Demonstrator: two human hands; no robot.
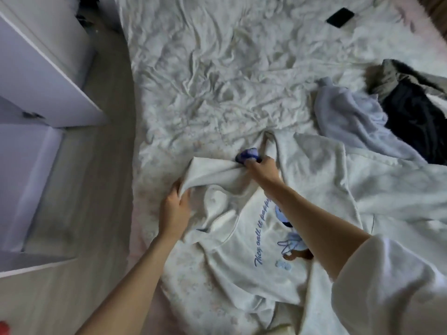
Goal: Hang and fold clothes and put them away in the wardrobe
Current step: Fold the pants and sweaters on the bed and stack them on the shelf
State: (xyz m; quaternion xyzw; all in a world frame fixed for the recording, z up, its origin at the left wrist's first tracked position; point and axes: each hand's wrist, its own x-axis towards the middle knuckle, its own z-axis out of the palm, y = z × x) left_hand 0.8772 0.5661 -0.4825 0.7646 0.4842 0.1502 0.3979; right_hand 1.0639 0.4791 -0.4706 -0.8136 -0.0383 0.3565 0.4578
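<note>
The bed [217, 68] fills most of what I see, its pale sheet crumpled all over, and on the near part of it lies the white sweatshirt [254, 250] I am working on, spread print-side up with blue script and a cartoon figure showing. To my left stands the white wardrobe [36, 68], with a strip of bare floor [104, 165] between it and the mattress edge. That strip is my way across later, I judge.

Off to the right sit more clothes waiting: a light blue garment [350, 117] lying against a dark garment [411, 122], both in a loose heap. A black phone [340, 17] lies far up the sheet, well apart from my work.

My left hand [175, 211] has its fingers curled round the sleeve [212, 172], bunching the cloth. My right hand [262, 169] pinches the same sleeve further along, near its cuff, beside a small blue-printed patch [249, 154]; what that patch is I cannot tell.

The fabric looks thick, soft and limp, so I expect it to sag wherever I do not support it and to drag the sheet beneath. Holding at the seams and cuff seems best for a straight fold. There is open sheet above the sweatshirt for laying the sleeve flat; the mattress edge is close by my left wrist.
</note>
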